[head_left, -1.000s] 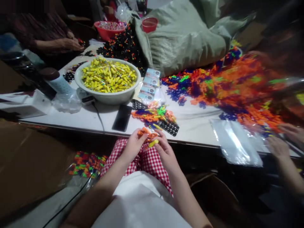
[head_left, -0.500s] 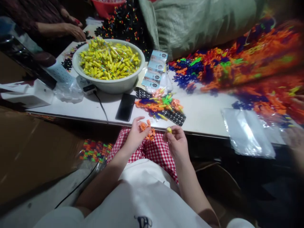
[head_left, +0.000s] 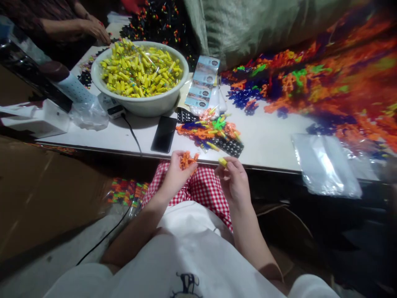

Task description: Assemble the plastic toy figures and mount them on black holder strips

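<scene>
Over my lap, just off the table's front edge, my left hand [head_left: 177, 170] is closed around an orange plastic toy piece [head_left: 187, 160] with several small limbs. To its right, my right hand [head_left: 234, 176] pinches a small yellow tube-like piece [head_left: 222, 162] between thumb and fingers. The two held pieces are apart. Directly beyond my hands lies a small pile of orange, green, blue and yellow pieces [head_left: 214, 129], partly on a black card with white dots [head_left: 231, 147]. A black phone [head_left: 164, 134] lies left of this pile.
A white basin [head_left: 139, 105] full of yellow pieces stands behind the phone. Blue printed labels [head_left: 203, 80], clear plastic bags [head_left: 325, 165] and a large heap of coloured pieces [head_left: 297, 82] are on the table. A co-worker's hands [head_left: 96, 31] are at the far left.
My left hand has turned a little and lifted the orange toy piece slightly. The yellow piece now tilts and shows more of its length in my right fingers. The view has shifted slightly.
</scene>
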Demonstrator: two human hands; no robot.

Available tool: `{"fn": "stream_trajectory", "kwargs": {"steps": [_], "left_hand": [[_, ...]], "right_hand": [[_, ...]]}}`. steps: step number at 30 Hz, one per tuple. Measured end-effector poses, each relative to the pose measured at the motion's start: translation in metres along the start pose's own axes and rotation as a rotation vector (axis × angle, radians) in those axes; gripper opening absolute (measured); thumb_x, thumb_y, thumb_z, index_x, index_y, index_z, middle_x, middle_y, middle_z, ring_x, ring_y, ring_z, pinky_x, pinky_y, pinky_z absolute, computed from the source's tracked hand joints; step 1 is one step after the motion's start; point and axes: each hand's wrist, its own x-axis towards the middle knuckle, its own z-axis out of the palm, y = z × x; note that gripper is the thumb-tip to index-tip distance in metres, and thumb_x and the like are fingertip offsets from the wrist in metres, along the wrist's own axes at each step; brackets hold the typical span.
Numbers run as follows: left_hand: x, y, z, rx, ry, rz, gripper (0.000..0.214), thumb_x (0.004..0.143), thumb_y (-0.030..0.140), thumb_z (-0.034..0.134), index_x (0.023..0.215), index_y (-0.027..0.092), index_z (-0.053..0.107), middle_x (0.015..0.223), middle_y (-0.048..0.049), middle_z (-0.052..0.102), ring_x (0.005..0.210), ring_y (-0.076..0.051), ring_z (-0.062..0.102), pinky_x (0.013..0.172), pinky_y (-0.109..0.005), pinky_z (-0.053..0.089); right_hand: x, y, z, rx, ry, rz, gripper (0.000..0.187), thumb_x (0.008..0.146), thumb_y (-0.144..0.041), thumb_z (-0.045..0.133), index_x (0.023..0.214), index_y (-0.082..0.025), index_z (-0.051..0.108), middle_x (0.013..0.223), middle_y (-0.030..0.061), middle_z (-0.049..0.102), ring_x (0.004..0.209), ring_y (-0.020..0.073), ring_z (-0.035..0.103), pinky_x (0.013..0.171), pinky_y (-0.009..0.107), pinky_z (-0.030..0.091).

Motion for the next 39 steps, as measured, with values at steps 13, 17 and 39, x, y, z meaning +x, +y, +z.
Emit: {"fn": "stream_trajectory", "kwargs": {"steps": [13,17,39], "left_hand": [[-0.022,0.030,-0.030,0.609,-0.028,1.204,0.018,0.074,0.008,0.064,0.086,0.021,0.060,0.086,0.0016,0.060,0.083,-0.011,0.058,0.075,-0.028,0.048],[-0.023,0.032,-0.030,0.604,-0.040,1.223,0.012,0.077,0.012,0.061,0.085,0.021,0.061,0.086,0.0015,0.062,0.082,-0.011,0.059,0.073,-0.027,0.050],[-0.005,0.031,-0.037,0.610,-0.394,1.104,0.029,0.078,0.013,0.062,0.102,0.030,0.064,0.096,0.0026,0.070,0.086,-0.012,0.064,0.075,-0.027,0.052]], "right_hand": [[-0.032,-0.003,0.019,0.105,-0.110,0.220,0.024,0.055,-0.035,0.080,0.070,-0.020,0.067,0.060,-0.0036,0.064,0.045,0.0054,0.051,0.046,0.018,0.044],[-0.036,-0.002,0.024,0.100,-0.160,0.245,0.025,0.052,-0.035,0.082,0.069,-0.022,0.067,0.061,-0.0032,0.065,0.049,0.0082,0.054,0.047,0.020,0.046],[-0.028,-0.009,0.012,-0.080,-0.030,0.244,0.027,0.050,-0.036,0.082,0.062,-0.017,0.066,0.055,-0.0022,0.062,0.049,0.0073,0.052,0.052,0.021,0.044]]}}
